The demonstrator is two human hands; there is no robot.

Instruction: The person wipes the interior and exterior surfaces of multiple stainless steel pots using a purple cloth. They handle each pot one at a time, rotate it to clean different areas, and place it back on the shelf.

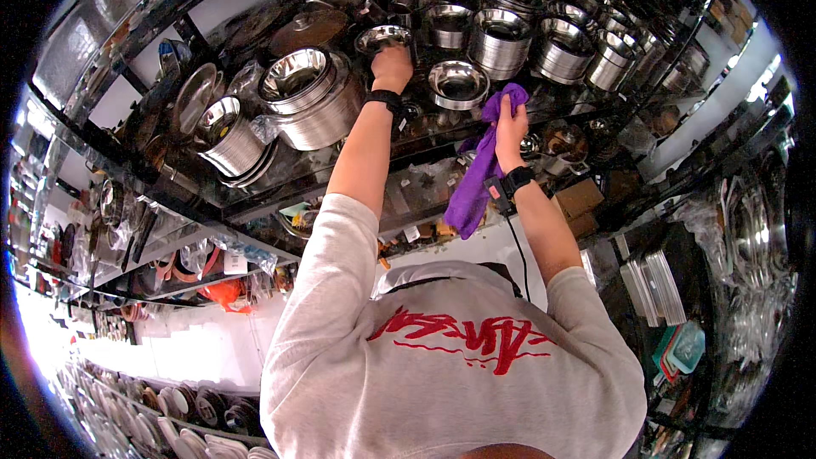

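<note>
The dark shelf [432, 125] carries stacked steel bowls [501, 51] and, behind, perhaps a lidded pan [308, 32].

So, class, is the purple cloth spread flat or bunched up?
Bunched up: the purple cloth is gathered at its top in the right hand, its lower part hanging in a narrow, creased length.

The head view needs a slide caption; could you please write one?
Left hand at a metal bowl, right hand gripping a purple cloth, among stacks of shiny bowls.
</note>
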